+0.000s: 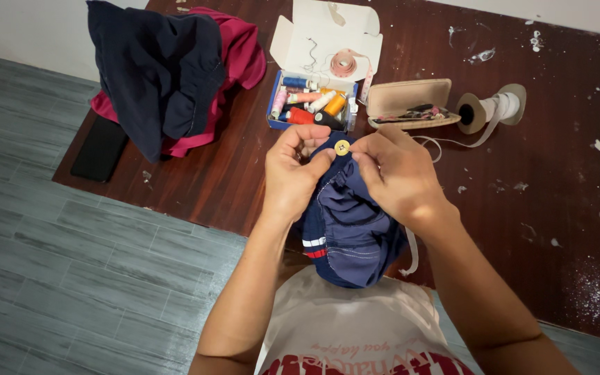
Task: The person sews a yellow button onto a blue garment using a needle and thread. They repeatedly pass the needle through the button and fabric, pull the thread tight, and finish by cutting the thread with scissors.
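Fingertips of both hands are brought together on a small round yellow button [342, 147], which is held against the top edge of a bunched navy-blue cloth garment with a red-and-white striped band [347, 229]. The left hand [292, 170] is closed on the cloth, its thumb pressed up beside the button and its other fingers curled over the fabric's edge. The right hand [396, 173] is pinched tight at the button's right side, thumb and forefinger touching; whether a needle is held between them cannot be told. The garment is gathered between the two hands and hangs down toward the person's light-coloured printed shirt [355, 333].

Just beyond the fingers, an open cardboard box of coloured thread spools [310, 104] is set on the dark reddish wooden table [522, 187], its white lid folded back. A rolled pink measuring tape [344, 64] lies on that lid. To the right of the box, an open tan case holding small tools [411, 104] is seen, and beside it a spool of white ribbon [492, 109]. At the table's far left corner, dark navy and magenta clothes [171, 69] are piled, with a black phone [100, 148] lying near them at the edge.
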